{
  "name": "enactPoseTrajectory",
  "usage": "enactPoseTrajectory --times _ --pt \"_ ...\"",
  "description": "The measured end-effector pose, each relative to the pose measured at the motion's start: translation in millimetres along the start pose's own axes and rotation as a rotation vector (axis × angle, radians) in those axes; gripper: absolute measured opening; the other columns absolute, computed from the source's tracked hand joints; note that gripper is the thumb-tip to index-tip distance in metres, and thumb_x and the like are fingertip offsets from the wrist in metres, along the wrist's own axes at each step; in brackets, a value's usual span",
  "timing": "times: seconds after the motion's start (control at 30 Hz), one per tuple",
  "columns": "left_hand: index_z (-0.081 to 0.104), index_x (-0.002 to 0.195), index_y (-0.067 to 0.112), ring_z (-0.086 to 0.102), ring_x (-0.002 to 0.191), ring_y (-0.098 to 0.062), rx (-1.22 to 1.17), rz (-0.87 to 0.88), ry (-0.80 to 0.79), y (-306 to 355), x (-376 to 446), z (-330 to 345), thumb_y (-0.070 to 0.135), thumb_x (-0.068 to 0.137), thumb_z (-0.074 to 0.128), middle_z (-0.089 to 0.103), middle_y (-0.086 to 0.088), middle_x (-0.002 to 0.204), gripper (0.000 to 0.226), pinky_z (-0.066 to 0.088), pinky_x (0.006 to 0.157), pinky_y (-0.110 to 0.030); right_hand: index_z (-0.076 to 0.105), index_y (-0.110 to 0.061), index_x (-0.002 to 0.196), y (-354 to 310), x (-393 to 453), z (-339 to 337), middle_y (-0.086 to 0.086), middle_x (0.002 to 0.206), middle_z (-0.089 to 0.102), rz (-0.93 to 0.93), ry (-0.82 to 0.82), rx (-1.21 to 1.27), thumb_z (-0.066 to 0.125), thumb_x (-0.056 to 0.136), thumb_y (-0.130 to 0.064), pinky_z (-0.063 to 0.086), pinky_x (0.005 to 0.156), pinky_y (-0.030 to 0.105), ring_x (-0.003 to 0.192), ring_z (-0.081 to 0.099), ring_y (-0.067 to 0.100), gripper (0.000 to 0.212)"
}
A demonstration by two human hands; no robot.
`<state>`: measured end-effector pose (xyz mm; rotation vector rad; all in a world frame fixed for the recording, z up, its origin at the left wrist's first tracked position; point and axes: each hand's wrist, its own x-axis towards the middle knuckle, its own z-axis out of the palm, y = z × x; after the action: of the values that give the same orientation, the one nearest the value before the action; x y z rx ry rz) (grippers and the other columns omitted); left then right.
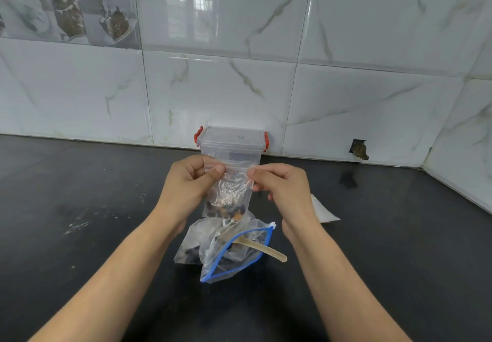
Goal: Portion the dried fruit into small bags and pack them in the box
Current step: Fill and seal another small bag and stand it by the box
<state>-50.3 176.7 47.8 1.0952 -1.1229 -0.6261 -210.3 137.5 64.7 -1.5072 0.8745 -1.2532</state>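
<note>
A small clear bag (231, 192) hangs upright above the counter with dark dried fruit gathered at its bottom. My left hand (190, 183) pinches its top left corner and my right hand (279, 186) pinches its top right corner. Below it lies a large clear zip bag with a blue edge (234, 255), open, holding more dried fruit. A pale wooden spoon (262, 248) sticks out of it to the right. Behind the hands, against the wall, stands a clear plastic box with red clips (231, 142), its lid on.
The black countertop (80, 235) runs to a white marble-tiled wall. A white flat packet (323, 209) lies on the counter right of my right hand. A hole in the wall tile (359, 149) shows at the back right.
</note>
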Motion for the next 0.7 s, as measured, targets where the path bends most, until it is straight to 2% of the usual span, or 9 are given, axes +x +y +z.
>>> enactPoseTrajectory --times 0.17,0.27,0.37,0.5,0.57,0.63,0.7 --pt "0.071 0.082 0.012 0.068 0.073 -0.014 0.021 0.039 0.027 -1 -1 7 0.004 0.085 0.063 0.075 -0.002 0.077 0.012 0.052 0.068 -0.023 0.073 -0.016 0.080 4 -5 -1 -0.005 0.072 0.069 0.000 0.001 -0.003 0.070 0.082 -0.011 0.041 0.050 0.005 0.057 0.059 -0.007 0.006" --pt "0.070 0.082 0.012 0.065 0.061 -0.004 -0.014 0.057 0.006 4 -5 13 0.004 0.086 0.062 0.074 0.003 0.069 0.012 0.048 0.059 -0.015 0.073 -0.016 0.083 3 -7 -4 -0.008 0.075 0.070 0.003 -0.027 0.018 0.070 0.082 -0.011 0.042 0.052 0.004 0.060 0.060 -0.010 0.006" --pt "0.070 0.084 0.010 0.063 0.057 -0.002 -0.040 0.070 -0.045 6 -10 18 0.004 0.086 0.061 0.073 0.003 0.068 0.010 0.047 0.056 -0.012 0.072 -0.016 0.081 2 -8 -4 -0.007 0.076 0.069 -0.017 -0.038 0.027 0.069 0.083 -0.010 0.042 0.052 0.005 0.060 0.059 -0.009 0.007" --pt "0.068 0.090 0.010 0.059 0.051 -0.007 -0.114 0.035 -0.043 2 -17 17 0.016 0.078 0.066 0.070 -0.001 0.063 0.013 0.045 0.049 -0.017 0.072 -0.015 0.079 3 -8 -5 -0.004 0.074 0.068 -0.045 -0.057 0.033 0.069 0.083 -0.007 0.042 0.053 0.006 0.059 0.059 -0.007 0.009" --pt "0.069 0.083 0.013 0.053 0.045 -0.009 -0.148 -0.005 -0.004 -1 -19 13 0.023 0.073 0.068 0.066 0.000 0.058 0.014 0.040 0.043 -0.019 0.072 -0.017 0.078 5 -7 -6 -0.004 0.073 0.069 -0.047 -0.068 0.007 0.069 0.084 -0.008 0.046 0.058 0.009 0.062 0.061 -0.005 0.011" --pt "0.069 0.078 0.013 0.056 0.050 -0.006 -0.155 -0.012 0.005 -2 -20 11 0.023 0.072 0.068 0.068 -0.002 0.062 0.012 0.042 0.045 -0.018 0.071 -0.021 0.076 8 -6 -5 -0.005 0.073 0.070 -0.064 -0.078 -0.064 0.067 0.085 -0.009 0.051 0.067 0.016 0.070 0.064 0.001 0.016" --pt "0.069 0.076 0.012 0.062 0.058 -0.006 -0.136 0.008 -0.019 -2 -19 10 0.022 0.072 0.067 0.071 -0.004 0.069 0.011 0.047 0.050 -0.018 0.069 -0.024 0.073 13 -4 -4 -0.006 0.073 0.069 -0.096 -0.071 -0.163 0.065 0.087 -0.009 0.052 0.070 0.020 0.073 0.064 0.006 0.021"
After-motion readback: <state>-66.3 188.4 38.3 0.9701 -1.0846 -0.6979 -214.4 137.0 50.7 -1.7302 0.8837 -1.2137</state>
